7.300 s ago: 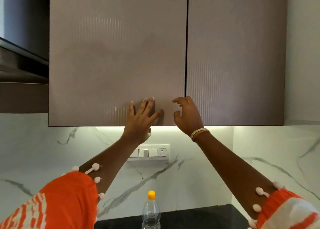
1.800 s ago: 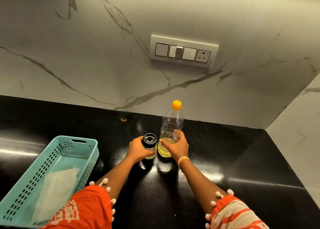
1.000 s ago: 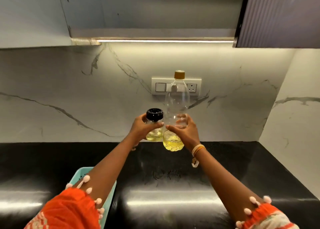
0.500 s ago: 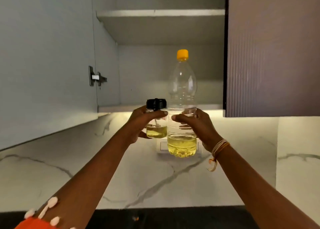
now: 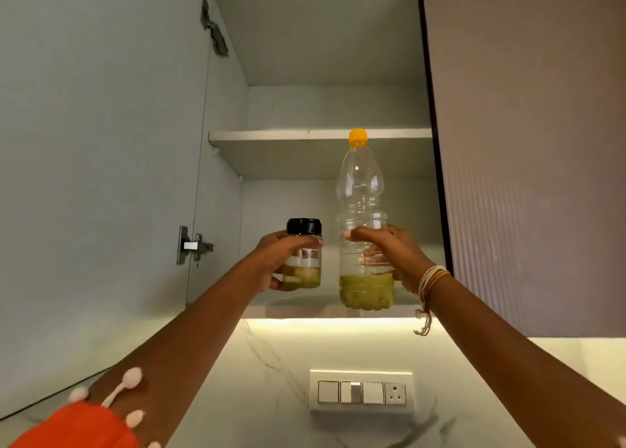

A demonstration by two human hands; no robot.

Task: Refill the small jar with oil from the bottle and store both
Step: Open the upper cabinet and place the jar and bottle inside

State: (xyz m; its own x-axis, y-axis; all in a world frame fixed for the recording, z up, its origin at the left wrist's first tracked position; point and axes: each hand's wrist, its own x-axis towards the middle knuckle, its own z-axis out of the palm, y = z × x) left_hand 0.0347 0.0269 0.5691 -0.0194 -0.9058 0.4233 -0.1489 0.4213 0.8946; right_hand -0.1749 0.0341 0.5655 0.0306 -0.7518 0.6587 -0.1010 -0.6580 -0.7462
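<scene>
Yellow oil fills roughly the lower quarter of the clear plastic bottle (image 5: pixel 364 230), which is held upright and closed with an orange cap (image 5: pixel 357 138). The bottle is gripped around its ribbed middle by the right hand (image 5: pixel 394 256), the fingers curled across the front and the thumb hidden behind; thread bangles (image 5: pixel 432 279) are worn at that wrist. Just to its left, apart from it by a narrow gap, the small jar (image 5: pixel 304 261) is held upright by the left hand (image 5: pixel 276 264), whose fingers are wrapped round the glass just under the black lid (image 5: pixel 304 226). A shallow layer of yellow oil is seen in the jar's bottom.

Both containers are raised in front of the open wall cabinet (image 5: pixel 321 57), at the front edge of its lower shelf (image 5: pixel 305 307). The bottle's base appears level with that front edge near the shelf's right end; whether either container touches the shelf cannot be told. An upper shelf (image 5: pixel 288 135) is seen behind the bottle's cap. The left door (image 5: pixel 101 159) is swung open, its hinge (image 5: pixel 191 245) visible, while the right door (image 5: pixel 528 142) is closed. Below the cabinet, a lit marble backsplash (image 5: pixel 271 396) carries a switch panel (image 5: pixel 361 392). An orange sleeve (image 5: pixel 78 427) with white pompoms is seen at the lower left.
</scene>
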